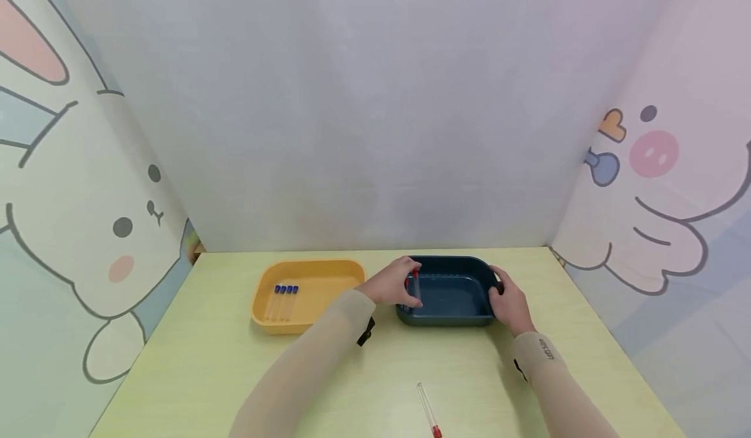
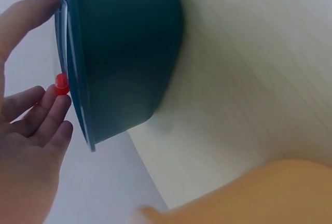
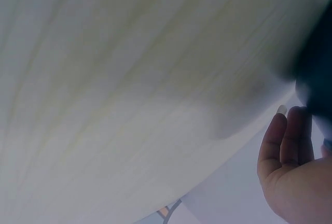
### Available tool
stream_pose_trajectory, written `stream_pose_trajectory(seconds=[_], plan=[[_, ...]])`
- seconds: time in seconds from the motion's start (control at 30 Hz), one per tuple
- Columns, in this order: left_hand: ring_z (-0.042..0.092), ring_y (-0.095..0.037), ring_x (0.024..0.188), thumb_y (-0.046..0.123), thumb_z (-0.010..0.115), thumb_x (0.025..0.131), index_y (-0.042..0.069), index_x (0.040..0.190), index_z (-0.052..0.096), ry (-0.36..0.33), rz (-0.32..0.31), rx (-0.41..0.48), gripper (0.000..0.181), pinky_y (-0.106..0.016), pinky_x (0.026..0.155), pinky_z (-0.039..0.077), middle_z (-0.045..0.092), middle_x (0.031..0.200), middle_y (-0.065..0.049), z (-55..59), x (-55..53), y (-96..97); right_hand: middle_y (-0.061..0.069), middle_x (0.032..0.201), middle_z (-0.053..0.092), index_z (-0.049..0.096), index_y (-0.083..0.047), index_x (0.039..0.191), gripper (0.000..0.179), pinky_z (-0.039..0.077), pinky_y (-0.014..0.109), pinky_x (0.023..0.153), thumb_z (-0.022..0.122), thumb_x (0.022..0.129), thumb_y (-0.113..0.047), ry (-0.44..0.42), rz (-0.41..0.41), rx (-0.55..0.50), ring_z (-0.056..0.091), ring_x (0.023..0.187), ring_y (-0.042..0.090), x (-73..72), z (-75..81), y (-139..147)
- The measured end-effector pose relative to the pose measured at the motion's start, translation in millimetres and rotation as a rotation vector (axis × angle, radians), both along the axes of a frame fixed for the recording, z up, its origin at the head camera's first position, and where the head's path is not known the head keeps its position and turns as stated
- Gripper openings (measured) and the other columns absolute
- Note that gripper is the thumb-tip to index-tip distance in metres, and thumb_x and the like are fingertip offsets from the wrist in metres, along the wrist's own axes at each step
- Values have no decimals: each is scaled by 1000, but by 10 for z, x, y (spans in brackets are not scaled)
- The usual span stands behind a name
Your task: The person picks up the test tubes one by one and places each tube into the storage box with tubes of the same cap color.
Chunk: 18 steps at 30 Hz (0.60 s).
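My left hand pinches a clear test tube with a red cap at the left end of the dark blue tray. In the left wrist view the thumb is at the tube's clear end and fingertips are at its red cap, alongside the tray rim. More red and clear tube parts show behind the fingers, mostly hidden. On the tray's right end, my right hand grips the rim, thumb near the handle. From the right wrist, its fingers reach up against the dark tray side.
A yellow tray stands to the left, holding several blue-capped test tubes side by side. Another red-capped test tube lies on the pale yellow table near the front. A white curtain hangs behind, with cartoon-printed panels at both sides.
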<state>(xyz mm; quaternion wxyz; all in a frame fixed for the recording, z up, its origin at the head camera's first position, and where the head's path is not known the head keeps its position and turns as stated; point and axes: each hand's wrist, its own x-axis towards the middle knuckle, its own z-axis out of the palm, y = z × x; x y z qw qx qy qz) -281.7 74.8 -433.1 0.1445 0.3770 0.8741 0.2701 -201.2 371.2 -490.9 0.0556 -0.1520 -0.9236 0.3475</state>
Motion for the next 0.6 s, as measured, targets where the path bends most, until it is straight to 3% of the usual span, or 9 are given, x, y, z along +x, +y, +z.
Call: stream_pose_trajectory(seconds=[0.37,0.6], plan=[[56,-22,126,33,85,86,7,156,42,36,-9,-68,86,-34,109,52,51,148,-8,-180,-89,53,31,145,51,30,-16,163,58,42,64,109,39,106,-15,-4,-3,-9,52,122,44,-7,-25,-11],[53,-20,129,39,86,84,9,153,47,158,-28,-158,85,-33,109,49,54,146,-5,-237,-132,135,31,143,53,31,-16,162,57,42,63,109,38,105,-15,10,-12,-5,53,122,43,-9,-27,-4]])
